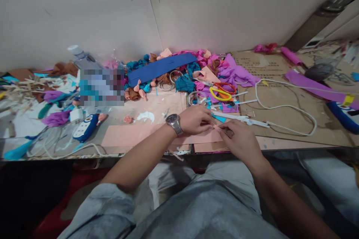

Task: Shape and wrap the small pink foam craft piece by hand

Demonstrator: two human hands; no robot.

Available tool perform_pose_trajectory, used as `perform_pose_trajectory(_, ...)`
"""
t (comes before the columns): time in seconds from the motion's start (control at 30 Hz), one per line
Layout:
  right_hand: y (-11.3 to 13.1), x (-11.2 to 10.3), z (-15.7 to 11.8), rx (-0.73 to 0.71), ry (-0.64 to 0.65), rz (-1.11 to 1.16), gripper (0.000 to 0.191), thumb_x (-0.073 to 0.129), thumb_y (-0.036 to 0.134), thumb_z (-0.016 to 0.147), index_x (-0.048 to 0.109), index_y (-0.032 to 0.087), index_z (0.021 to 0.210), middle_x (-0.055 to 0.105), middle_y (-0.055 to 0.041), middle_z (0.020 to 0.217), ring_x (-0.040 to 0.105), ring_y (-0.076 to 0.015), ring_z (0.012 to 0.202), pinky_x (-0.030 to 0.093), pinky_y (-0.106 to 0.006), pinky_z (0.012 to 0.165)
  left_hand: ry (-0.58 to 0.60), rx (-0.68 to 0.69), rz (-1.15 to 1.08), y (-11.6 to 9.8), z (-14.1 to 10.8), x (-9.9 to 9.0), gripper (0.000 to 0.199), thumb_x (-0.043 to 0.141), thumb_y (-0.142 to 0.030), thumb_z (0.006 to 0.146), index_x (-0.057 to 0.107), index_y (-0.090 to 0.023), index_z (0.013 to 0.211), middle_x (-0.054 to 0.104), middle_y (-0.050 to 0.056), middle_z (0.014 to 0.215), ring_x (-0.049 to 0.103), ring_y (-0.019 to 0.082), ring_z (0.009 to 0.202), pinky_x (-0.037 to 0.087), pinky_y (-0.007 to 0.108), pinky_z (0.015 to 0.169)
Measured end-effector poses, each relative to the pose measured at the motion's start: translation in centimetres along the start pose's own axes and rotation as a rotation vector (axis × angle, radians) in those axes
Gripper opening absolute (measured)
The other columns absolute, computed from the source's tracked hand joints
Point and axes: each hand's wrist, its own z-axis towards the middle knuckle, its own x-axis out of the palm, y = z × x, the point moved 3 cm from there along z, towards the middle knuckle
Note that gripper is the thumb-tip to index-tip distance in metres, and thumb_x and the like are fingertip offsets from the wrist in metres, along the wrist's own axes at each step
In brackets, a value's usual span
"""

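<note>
Both of my hands are closed and pinch a small strip of peach crepe paper (216,127) between them, just above the front of the table. My left hand (195,120), with a metal watch (174,123) on its wrist, has the strip's left end. The right end is in the fingertips of my right hand (240,137). Beneath the hands lies a long flat peach paper sheet (126,135). Right behind them are scissors with yellow handles (220,94), an orange-handled pair (228,88), and a slim white tool (244,119) on the table.
Crumpled crepe paper (184,82) in several colours is heaped along the wall, with a blue strip (162,68) on top. Cardboard (269,101) covers the right side, crossed by a white cable (304,109). A blue-and-white device (85,128) and a bottle (81,56) stand left.
</note>
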Motion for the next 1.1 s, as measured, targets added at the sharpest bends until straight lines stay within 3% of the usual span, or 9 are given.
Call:
perform_pose_trajectory(0.3, -0.1, -0.1, 0.3, 0.024, 0.06, -0.009, 0.014, 0.061, 0.029, 0.091, 0.072, 0.02, 0.094, 0.069, -0.007, 0.093, 0.063, -0.0247, 0.092, 0.047, -0.036, 0.081, -0.006, -0.121, 0.005, 0.0, 0.2, 0.4, 0.027, 0.059, -0.037, 0.091, 0.066, -0.017, 0.107, 0.07, 0.009, 0.095, 0.063, 0.022, 0.091, 0.042, 0.033, 0.083)
perform_pose_trajectory(0.77, -0.8, 0.0, 0.5, 0.039, 0.084, 0.001, 0.016, 0.058, 0.031, 0.09, 0.07, 0.021, 0.09, 0.07, -0.0058, 0.085, 0.062, -0.0227, 0.082, 0.043, -0.033, 0.072, -0.024, -0.119, 0.044, 0.0, 0.5, 1.0, 0.03, 0.057, -0.045, 0.094, 0.07, -0.018, 0.095, 0.069, 0.009, 0.093, 0.062, 0.021, 0.089, 0.041, 0.032, 0.078)
perform_pose_trajectory(1.1, -1.4, 0.5, 0.7, 0.016, 0.101, -0.017, 0.017, 0.058, 0.032, 0.09, 0.07, 0.02, 0.088, 0.07, -0.0063, 0.091, 0.062, -0.023, 0.09, 0.045, -0.035, 0.079, -0.018, -0.138, 0.041, 0.3, 0.6, 1.2, 0.026, 0.061, -0.041, 0.092, 0.073, -0.019, 0.098, 0.069, 0.008, 0.095, 0.062, 0.021, 0.092, 0.042, 0.032, 0.079)
